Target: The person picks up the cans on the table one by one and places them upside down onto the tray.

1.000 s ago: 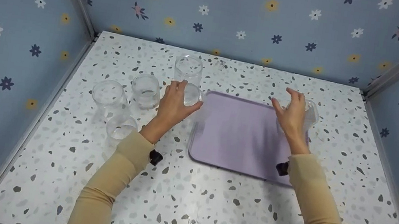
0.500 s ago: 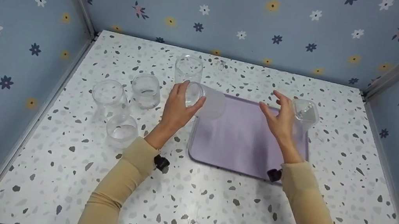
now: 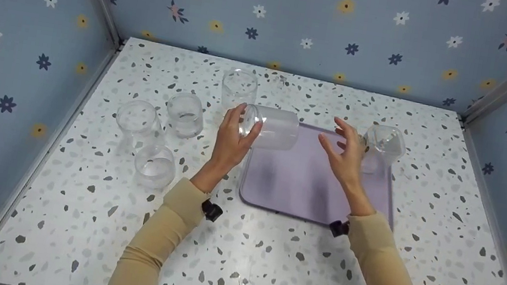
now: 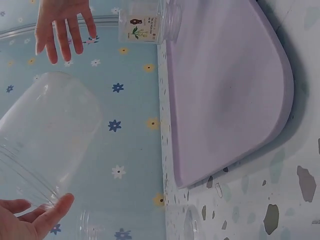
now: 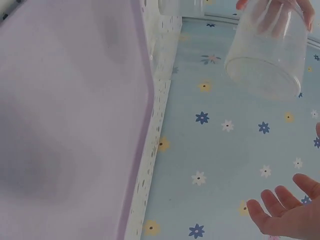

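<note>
My left hand (image 3: 229, 141) grips a clear plastic jar (image 3: 275, 129) by its neck end. The jar lies sideways in the air over the back left of the lilac tray (image 3: 292, 183), its base toward the right. In the right wrist view the jar's round base (image 5: 262, 77) faces away from the left hand. My right hand (image 3: 347, 157) hovers above the tray with fingers apart, a short gap from that base, and holds nothing. Beyond it, a clear squarish jar (image 3: 386, 138) stands neck-down at the tray's back right; the left wrist view shows its label (image 4: 144, 27).
Left of the tray, several clear jars stand on the speckled table: a front jar (image 3: 154, 166), a far left jar (image 3: 138, 117), a short jar (image 3: 185, 115) and a back jar (image 3: 239, 87). Flowered panels (image 3: 321, 22) enclose the back and sides.
The left hand has turned its jar from upright-looking to sideways and brought it right, over the tray's back left. The right hand has moved left, away from the squarish jar.
</note>
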{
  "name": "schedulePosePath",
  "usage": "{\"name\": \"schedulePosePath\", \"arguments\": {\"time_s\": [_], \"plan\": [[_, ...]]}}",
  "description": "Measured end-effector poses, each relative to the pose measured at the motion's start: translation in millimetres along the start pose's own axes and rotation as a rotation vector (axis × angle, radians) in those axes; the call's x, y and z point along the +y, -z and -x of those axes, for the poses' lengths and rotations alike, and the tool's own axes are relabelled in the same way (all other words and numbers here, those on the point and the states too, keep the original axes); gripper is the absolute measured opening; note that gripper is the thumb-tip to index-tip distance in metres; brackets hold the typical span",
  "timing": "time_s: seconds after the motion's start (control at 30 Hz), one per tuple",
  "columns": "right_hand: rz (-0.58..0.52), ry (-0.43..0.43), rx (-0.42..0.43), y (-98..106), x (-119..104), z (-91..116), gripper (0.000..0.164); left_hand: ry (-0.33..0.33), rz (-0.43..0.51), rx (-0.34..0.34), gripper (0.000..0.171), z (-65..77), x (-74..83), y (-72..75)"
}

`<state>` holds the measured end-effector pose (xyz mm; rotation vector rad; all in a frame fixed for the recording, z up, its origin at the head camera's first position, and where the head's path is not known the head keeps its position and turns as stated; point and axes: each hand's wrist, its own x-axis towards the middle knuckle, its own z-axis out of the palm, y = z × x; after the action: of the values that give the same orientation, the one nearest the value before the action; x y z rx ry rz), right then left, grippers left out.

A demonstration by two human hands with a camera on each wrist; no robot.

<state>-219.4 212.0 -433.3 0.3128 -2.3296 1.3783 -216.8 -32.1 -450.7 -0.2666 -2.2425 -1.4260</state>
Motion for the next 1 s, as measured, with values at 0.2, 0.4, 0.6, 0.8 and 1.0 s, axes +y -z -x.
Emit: {"name": "schedulePosePath", "arguments": {"time_s": [0.2,0.4,0.6,0.8,1.0], "plan": [[-0.112,-0.022,-0.034,-2.7,-28.0,7.8,0.047,-0.007,0.128,0.003,0.059,3.6,-1.8,-5.3],[-0.234,-0.068,-0.094,-3.8,-35.8,13.5,0.048,0.020,0.208,0.002,0.053,4.7,-2.6,-10.2],[-0.316,-0.076,-0.167,-4.5,-28.8,17.7,0.056,0.015,0.238,-0.002,0.055,6.7,-3.6,-14.7],[-0.418,-0.066,-0.281,-4.4,-24.3,22.5,0.068,0.025,0.269,-0.032,0.052,11.0,-4.4,-17.5],[-0.458,-0.053,-0.351,-4.4,-22.6,26.7,0.074,0.017,0.331,-0.059,0.041,15.6,-7.0,-19.5]]}}
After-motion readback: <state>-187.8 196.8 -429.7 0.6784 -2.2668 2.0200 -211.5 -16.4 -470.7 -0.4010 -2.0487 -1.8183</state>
